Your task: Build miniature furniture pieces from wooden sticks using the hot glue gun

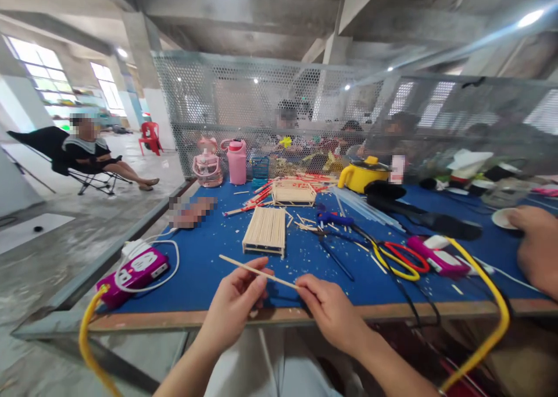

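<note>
A thin wooden chopstick (281, 280) slants across in front of me, above the table's near edge. My left hand (235, 301) is closed round its middle, thumb on top, and the far left end sticks out past the fingers. At the right end, my right hand (329, 310) pinches it between thumb and fingertips. Just beyond my hands stands a small slatted structure of wooden sticks (264, 229). Behind that is a second stick structure (294, 193), looking like a railed frame. Red-and-white paper wrappers (259, 196) lie around it.
A blue glue gun (333, 218), pliers (333, 254) and wood scraps lie right of the structures. Purple power strips (133, 275) with yellow cables flank me. Pink bottles (236, 163) and a yellow pot (364, 175) stand behind. Another person's hand (538, 249) is at the right.
</note>
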### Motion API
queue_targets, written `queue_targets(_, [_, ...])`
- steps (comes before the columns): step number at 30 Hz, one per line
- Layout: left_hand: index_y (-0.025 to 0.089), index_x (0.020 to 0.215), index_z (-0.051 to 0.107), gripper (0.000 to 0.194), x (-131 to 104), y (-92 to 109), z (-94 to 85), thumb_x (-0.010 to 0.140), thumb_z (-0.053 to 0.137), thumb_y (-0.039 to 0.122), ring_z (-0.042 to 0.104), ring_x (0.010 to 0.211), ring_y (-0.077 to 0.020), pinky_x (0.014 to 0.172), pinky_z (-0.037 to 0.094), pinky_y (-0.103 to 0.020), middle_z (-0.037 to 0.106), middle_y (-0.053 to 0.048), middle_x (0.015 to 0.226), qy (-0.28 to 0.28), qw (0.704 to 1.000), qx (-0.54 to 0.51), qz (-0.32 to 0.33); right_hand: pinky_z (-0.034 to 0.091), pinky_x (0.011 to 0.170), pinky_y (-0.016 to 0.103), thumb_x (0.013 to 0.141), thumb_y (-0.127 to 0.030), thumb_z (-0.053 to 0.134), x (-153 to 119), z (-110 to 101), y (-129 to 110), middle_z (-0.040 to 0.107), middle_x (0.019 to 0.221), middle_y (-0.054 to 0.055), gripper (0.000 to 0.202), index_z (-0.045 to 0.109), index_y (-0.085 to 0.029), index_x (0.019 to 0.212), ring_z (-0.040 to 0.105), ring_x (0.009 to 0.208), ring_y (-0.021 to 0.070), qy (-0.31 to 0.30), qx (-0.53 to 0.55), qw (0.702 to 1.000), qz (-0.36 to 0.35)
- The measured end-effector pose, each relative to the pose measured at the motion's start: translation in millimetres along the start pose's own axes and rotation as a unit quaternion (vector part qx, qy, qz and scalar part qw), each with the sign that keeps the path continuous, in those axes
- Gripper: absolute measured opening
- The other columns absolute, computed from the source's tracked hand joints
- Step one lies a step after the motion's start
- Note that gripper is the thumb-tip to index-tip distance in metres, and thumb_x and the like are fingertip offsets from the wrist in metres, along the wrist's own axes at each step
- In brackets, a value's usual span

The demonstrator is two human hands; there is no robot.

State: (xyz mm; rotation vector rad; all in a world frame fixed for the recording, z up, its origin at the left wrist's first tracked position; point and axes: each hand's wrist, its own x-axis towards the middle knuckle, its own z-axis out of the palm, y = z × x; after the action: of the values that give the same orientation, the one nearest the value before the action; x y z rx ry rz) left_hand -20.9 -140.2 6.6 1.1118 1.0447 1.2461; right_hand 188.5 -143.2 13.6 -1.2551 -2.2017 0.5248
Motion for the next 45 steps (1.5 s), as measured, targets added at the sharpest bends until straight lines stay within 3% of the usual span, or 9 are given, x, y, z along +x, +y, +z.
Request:
queue_targets(5, [0.014,0.085,0.068,0.041,8.1,-10.7,-1.7,0.063,0.074,0.048,0.058,0.056,-0.0090,0.055,0.049,-0.019,0.066,-0.002,0.066,0.050,0.993,-0.093,-0.055,0.044,0.072,0.026,0.093,-0.033,0.040,-2.7,-8.0,3.2,0.067,0.085,0.002,0.023,0.061,-0.023,0.096,0.061,0.079,0.0160,-0.003,0.002,1.000,-0.004])
queue_targets(10, [0.015,0.080,0.064,0.039,17.3,-8.7,-7.1,0.059,0.077,0.045,0.058,0.054,-0.0071,0.053,0.050,-0.016,0.063,0.001,0.062,0.063,0.984,-0.152,-0.064,0.046,0.079,0.030,0.091,-0.036,0.040,-8.5,-50.8,46.9,0.066,0.097,0.007,0.029,0.058,-0.020,0.107,0.061,0.089,0.0190,0.174,-0.077,0.977,0.094])
queue_targets(13, [0.016,0.083,0.062,0.038,17.6,-6.1,-4.9,0.059,0.078,0.041,0.059,0.055,-0.0062,0.051,0.050,-0.014,0.064,0.001,0.068,0.068,0.981,-0.171,-0.062,0.047,0.071,0.032,0.085,-0.036,0.047,3.3,-70.4,78.0,0.065,0.082,0.007,0.026,0.060,-0.018,0.099,0.061,0.076,0.0206,0.159,-0.163,0.962,0.148])
queue_targets(16, [0.017,0.086,0.061,0.038,17.1,-7.1,-3.9,0.060,0.078,0.039,0.060,0.055,-0.0059,0.050,0.051,-0.014,0.065,0.001,0.070,0.072,0.982,-0.168,-0.054,0.045,0.081,0.038,0.082,-0.037,0.050,26.7,-75.9,89.3,0.065,0.093,0.013,0.029,0.061,-0.015,0.098,0.060,0.090,0.0259,0.137,-0.253,0.947,0.140])
queue_targets(19, [0.017,0.086,0.060,0.035,16.4,-10.1,-2.7,0.062,0.078,0.036,0.064,0.062,-0.0074,0.056,0.053,-0.015,0.068,-0.001,0.077,0.090,0.980,-0.168,-0.054,0.044,0.084,0.039,0.082,-0.045,0.052,42.1,-67.6,66.5,0.064,0.102,0.016,0.039,0.060,-0.014,0.104,0.059,0.097,0.0283,0.116,-0.257,0.952,0.118])
queue_targets(25, [0.016,0.084,0.058,0.026,17.6,-7.3,4.0,0.068,0.074,0.030,0.065,0.067,-0.0085,0.058,0.052,-0.015,0.070,-0.004,0.080,0.103,0.982,-0.148,-0.063,0.046,0.074,0.028,0.089,-0.040,0.045,31.7,-27.6,-4.1,0.068,0.101,0.003,0.029,0.058,-0.027,0.112,0.063,0.086,0.0180,-0.101,-0.069,0.992,-0.039])
queue_targets(30, [0.015,0.111,0.057,0.038,36.0,2.3,-21.9,0.077,0.063,0.030,0.064,0.068,-0.0138,0.054,0.051,-0.024,0.070,-0.007,0.091,0.129,0.988,0.083,0.012,0.045,0.084,0.032,0.092,-0.030,0.040,49.6,-17.7,27.2,0.068,0.104,0.005,0.026,0.063,-0.023,0.101,0.062,0.096,0.0193,0.052,-0.063,0.996,-0.030])
queue_targets(34, [0.014,0.097,0.068,0.027,57.8,3.9,-44.5,0.074,0.066,0.027,0.064,0.079,-0.0205,0.076,0.050,-0.034,0.071,-0.009,0.092,0.168,0.923,0.328,0.107,0.047,0.083,0.033,0.090,-0.030,0.044,63.5,-17.8,56.4,0.068,0.098,0.007,0.025,0.066,-0.020,0.098,0.063,0.093,0.0200,0.111,-0.066,0.990,-0.065])
queue_targets(45, [0.018,0.093,0.071,0.019,61.4,-6.6,-35.2,0.079,0.061,0.024,0.066,0.085,-0.0197,0.081,0.048,-0.029,0.074,-0.006,0.093,0.159,0.902,0.373,0.151,0.047,0.074,0.031,0.087,-0.029,0.052,62.5,-4.2,53.3,0.068,0.083,0.004,0.016,0.066,-0.021,0.088,0.063,0.079,0.0187,0.157,-0.089,0.977,-0.113])
